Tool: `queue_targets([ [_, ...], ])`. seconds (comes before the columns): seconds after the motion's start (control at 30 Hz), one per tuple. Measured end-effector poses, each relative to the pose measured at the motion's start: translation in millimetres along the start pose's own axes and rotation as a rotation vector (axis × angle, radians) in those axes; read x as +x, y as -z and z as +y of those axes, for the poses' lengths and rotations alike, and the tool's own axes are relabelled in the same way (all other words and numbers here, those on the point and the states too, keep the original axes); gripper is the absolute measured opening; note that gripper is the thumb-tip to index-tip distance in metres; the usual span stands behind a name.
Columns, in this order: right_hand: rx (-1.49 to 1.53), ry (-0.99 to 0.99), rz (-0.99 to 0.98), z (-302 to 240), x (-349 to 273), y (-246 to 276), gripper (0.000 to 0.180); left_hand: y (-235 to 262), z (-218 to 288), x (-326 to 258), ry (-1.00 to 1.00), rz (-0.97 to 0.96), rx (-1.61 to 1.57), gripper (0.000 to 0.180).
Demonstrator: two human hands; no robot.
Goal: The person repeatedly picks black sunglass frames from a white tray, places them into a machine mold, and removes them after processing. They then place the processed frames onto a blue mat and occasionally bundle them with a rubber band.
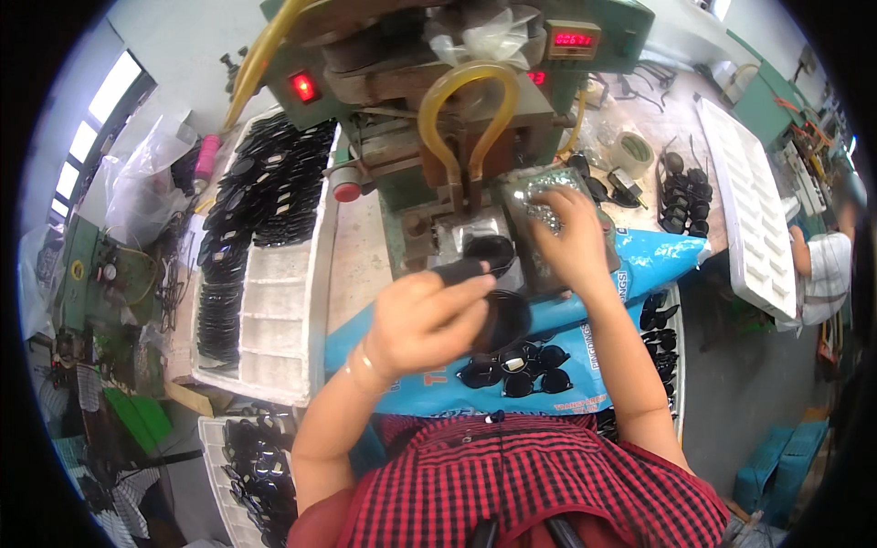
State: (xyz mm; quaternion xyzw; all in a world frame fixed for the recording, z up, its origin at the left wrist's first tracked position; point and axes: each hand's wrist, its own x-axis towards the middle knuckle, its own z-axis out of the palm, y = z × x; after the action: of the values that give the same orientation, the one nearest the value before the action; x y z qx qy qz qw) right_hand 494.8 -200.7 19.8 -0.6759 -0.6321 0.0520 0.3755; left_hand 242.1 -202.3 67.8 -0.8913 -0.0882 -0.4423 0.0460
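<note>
My left hand [416, 320] is closed on a black sunglasses front [507, 320] with round dark lenses, held low in front of the machine [466, 196]. Something black is wrapped around one of its fingers. My right hand [577, 239] is over a metal tray [525, 242] of small shiny metal pieces [541, 210]; its fingers are apart, with the tips at the pieces. Whether a piece is between them is too small to see. Several dark sunglasses fronts [521, 370] lie on the blue plastic sheet [429, 388] nearest me.
A white compartment tray [283, 301] with rows of dark frames stands on the left. More sunglasses [683, 192] and a tape roll [632, 152] lie at the right. Beyond them leans a white slotted tray [749, 210]. Another person [827, 269] is at the far right.
</note>
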Motion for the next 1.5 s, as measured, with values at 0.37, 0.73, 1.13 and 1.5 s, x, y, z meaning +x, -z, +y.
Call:
queue_targets([
  [0.37,-0.263,0.147,0.137,57,-18,-17,0.021,-17,-4,-3,-0.147,0.042,0.080,0.020],
  [0.73,0.113,-0.036,0.178,68,-7,-21,0.020,70,9,-86,0.512,0.153,0.634,0.017],
  [1.13,0.163,-0.105,0.210,55,-20,0,0.022,229,-29,-313,1.109,-0.352,0.995,0.025],
  [1.5,0.672,-0.064,-0.130,-43,11,31,0.042,265,-28,-273,0.978,-0.736,0.809,0.009],
])
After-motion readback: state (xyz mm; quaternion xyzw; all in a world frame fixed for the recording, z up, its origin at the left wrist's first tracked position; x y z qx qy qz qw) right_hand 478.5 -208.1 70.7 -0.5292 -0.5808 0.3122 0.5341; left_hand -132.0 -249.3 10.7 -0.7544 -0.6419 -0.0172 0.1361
